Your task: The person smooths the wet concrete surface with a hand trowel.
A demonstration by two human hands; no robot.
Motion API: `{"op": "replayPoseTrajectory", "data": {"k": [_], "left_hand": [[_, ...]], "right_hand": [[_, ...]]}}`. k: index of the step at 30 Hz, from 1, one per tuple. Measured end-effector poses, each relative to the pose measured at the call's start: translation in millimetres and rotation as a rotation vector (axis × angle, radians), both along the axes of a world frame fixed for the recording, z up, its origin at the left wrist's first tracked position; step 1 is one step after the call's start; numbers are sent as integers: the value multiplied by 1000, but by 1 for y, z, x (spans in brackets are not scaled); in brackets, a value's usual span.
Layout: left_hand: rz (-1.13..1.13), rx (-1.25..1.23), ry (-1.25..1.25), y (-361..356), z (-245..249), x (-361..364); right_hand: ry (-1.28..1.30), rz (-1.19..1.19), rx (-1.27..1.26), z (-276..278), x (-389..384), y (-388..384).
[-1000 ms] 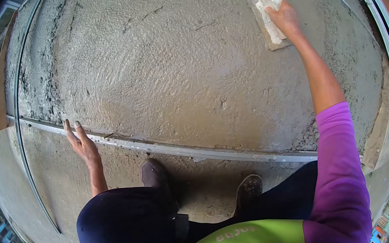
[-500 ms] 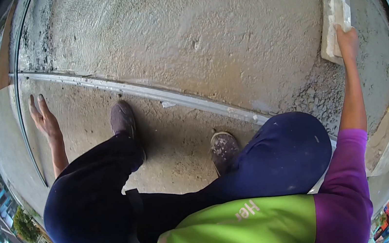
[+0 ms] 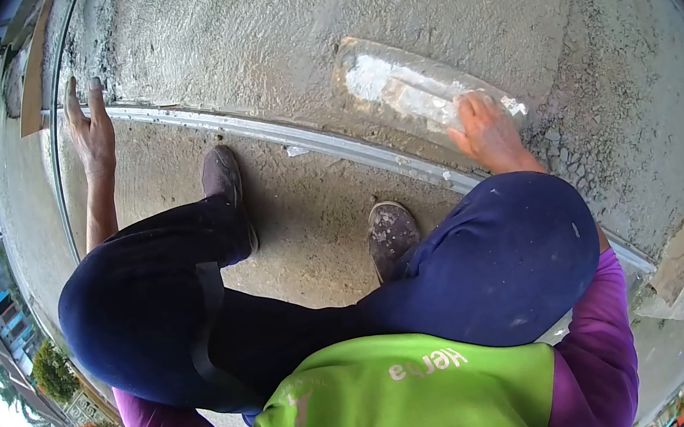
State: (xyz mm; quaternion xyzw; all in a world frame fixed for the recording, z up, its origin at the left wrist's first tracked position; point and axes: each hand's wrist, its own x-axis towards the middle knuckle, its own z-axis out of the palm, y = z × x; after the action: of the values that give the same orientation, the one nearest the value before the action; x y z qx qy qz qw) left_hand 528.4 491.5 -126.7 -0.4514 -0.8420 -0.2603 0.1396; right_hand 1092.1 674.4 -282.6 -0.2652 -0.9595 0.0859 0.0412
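Across rough, damp grey concrete [image 3: 249, 35] beside a straight metal strip [image 3: 333, 147], holding a long, white-crusted float [image 3: 372, 80] with the right hand [image 3: 488, 132] closed round its grip. Now slanted, brought leftward from the far right; left hand [image 3: 93, 141] open, fingers parted, near a thin dark rod [image 3: 60, 168].

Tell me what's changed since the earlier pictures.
The right hand has brought the trowel inward, close to the metal strip, and turned it more crosswise. Since the first picture, the left hand has shifted toward the thin rod. Unchanged: the right hand's hold on the trowel; the left hand, empty.
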Motion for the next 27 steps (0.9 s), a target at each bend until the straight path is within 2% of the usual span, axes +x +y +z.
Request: {"op": "replayPoseTrajectory", "data": {"k": [7, 11, 16, 20, 24, 27], "left_hand": [[49, -8, -72, -18, -19, -9], [46, -48, -56, -16, -24, -15], [38, -40, -111, -12, -33, -16], [43, -41, -121, -10, -33, -16], [28, -29, -115, -10, -34, -18], [105, -42, -160, -6, -33, -13]], "right_hand": [[10, 107, -13, -9, -73, 8], [47, -40, -43, 0, -104, 41], [53, -254, -38, 21, -131, 120], [80, -432, 33, 32, -121, 195], [145, -581, 205, 17, -69, 279], [43, -817, 132, 36, -12, 305]]}}
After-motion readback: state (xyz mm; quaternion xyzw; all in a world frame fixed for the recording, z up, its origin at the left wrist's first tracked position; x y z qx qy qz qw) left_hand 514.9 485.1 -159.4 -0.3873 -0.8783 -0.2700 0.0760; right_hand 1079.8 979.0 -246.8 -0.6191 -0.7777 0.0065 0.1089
